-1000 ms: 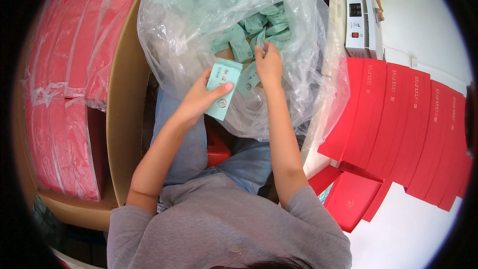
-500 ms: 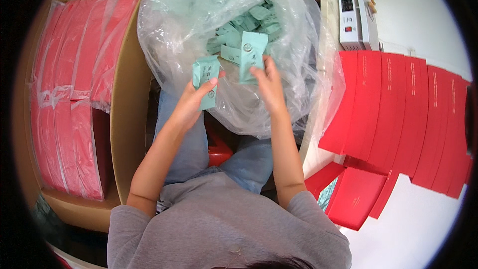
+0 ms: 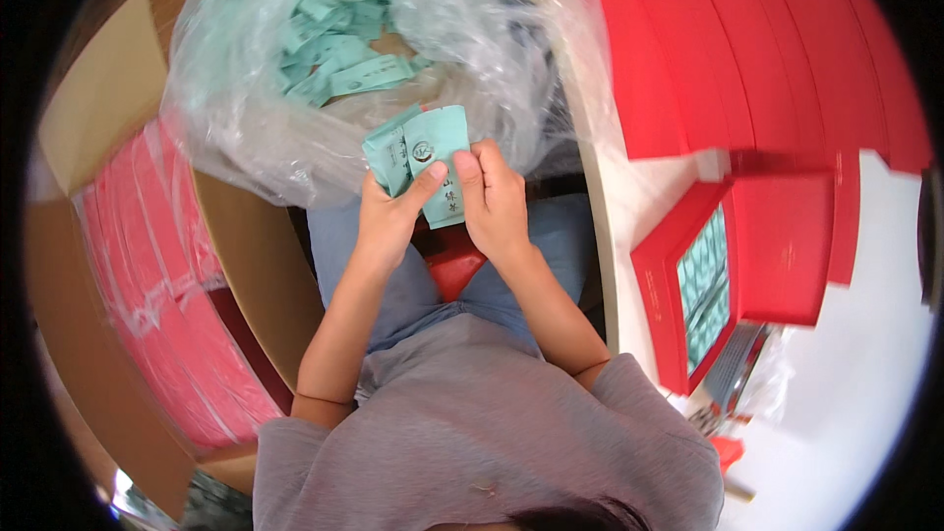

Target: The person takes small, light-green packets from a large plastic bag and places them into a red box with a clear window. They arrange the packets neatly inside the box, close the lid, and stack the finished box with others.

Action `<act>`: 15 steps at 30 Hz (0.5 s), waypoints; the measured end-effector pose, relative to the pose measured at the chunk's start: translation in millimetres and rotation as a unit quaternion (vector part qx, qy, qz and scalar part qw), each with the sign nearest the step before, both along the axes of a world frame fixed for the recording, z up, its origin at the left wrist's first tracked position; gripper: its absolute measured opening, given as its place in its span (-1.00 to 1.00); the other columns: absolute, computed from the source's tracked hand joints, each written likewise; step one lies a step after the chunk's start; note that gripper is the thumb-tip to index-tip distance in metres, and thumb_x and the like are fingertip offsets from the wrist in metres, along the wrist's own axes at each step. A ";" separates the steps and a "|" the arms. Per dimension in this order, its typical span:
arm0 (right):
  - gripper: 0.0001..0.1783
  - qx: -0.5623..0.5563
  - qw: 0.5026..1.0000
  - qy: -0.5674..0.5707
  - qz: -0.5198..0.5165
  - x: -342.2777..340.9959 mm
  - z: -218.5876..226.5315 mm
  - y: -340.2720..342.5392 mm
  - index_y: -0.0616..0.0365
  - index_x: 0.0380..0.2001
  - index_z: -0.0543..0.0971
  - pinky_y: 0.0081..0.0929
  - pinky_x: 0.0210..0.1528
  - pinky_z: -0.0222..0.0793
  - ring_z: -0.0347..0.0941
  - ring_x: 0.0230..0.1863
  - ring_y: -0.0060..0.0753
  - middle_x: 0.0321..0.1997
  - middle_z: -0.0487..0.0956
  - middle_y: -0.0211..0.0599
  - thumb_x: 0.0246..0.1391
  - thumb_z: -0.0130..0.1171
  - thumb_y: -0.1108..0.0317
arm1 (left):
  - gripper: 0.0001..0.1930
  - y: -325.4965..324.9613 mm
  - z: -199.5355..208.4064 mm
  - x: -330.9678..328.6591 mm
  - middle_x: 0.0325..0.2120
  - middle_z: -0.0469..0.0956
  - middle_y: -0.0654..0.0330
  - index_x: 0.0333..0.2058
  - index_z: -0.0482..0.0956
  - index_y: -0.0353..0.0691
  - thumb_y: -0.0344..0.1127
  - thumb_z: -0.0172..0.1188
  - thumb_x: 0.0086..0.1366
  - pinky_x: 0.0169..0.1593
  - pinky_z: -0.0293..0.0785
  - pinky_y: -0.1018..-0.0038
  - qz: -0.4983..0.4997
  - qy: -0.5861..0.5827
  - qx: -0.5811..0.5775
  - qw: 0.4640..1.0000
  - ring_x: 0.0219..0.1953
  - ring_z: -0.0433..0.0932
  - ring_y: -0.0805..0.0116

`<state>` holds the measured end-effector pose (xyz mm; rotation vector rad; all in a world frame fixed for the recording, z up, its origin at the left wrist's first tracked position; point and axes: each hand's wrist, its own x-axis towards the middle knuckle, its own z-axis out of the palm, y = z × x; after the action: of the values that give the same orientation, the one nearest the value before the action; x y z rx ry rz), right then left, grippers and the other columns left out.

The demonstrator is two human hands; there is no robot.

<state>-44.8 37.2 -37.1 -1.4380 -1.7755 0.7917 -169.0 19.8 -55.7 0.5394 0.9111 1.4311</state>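
- Head view: the left hand (image 3: 388,221) and right hand (image 3: 495,202) together pinch a small stack of green packets (image 3: 421,152), fingers closed on it, above the lap.
- Just behind, a clear plastic bag (image 3: 246,128) holds more packets.
- An open red box (image 3: 700,285) lies at the white surface's (image 3: 865,354) near edge.

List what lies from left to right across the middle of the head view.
Cardboard box of pink packs → left hand → green packets → right hand → open red box of green packets → red lid.
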 end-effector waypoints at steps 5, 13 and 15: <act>-0.75 0.019 0.995 0.045 -0.089 35.7 8.9 -13.8 0.21 -0.28 0.43 -0.36 -0.48 0.34 0.41 -0.62 -0.06 -0.63 0.43 -0.08 0.31 -0.09 0.23 | -0.53 8.4 11.3 35.9 -0.18 0.55 0.24 0.09 0.41 -0.30 -0.37 0.26 0.21 -0.08 0.42 0.54 -0.059 -0.017 -0.023 0.998 -0.18 0.50 0.52; -0.77 -0.119 0.965 0.215 -0.085 103.2 0.8 -43.3 0.25 -0.11 0.47 -0.56 -0.36 0.40 0.48 -0.36 -0.63 -0.39 0.58 -0.28 0.21 0.09 0.37 | -0.57 5.2 13.2 69.0 -0.12 0.53 0.20 0.07 0.41 -0.31 -0.30 0.22 0.25 -0.05 0.43 0.48 -0.272 0.139 -0.005 0.952 -0.15 0.51 0.47; -0.80 -0.109 0.925 0.354 -0.085 109.5 9.8 -52.0 0.25 -0.16 0.49 -0.59 -0.36 0.41 0.47 -0.33 -0.67 -0.36 0.58 -0.36 0.21 0.10 0.37 | -0.52 0.3 3.1 71.9 -0.06 0.49 0.16 0.10 0.36 -0.28 -0.16 0.16 0.30 -0.02 0.43 0.44 -0.289 0.032 -0.080 0.954 -0.10 0.50 0.42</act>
<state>64.7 -14.8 -27.3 -1.1982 -1.0230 1.2503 -97.1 20.2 -52.6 0.6662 0.8209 0.8083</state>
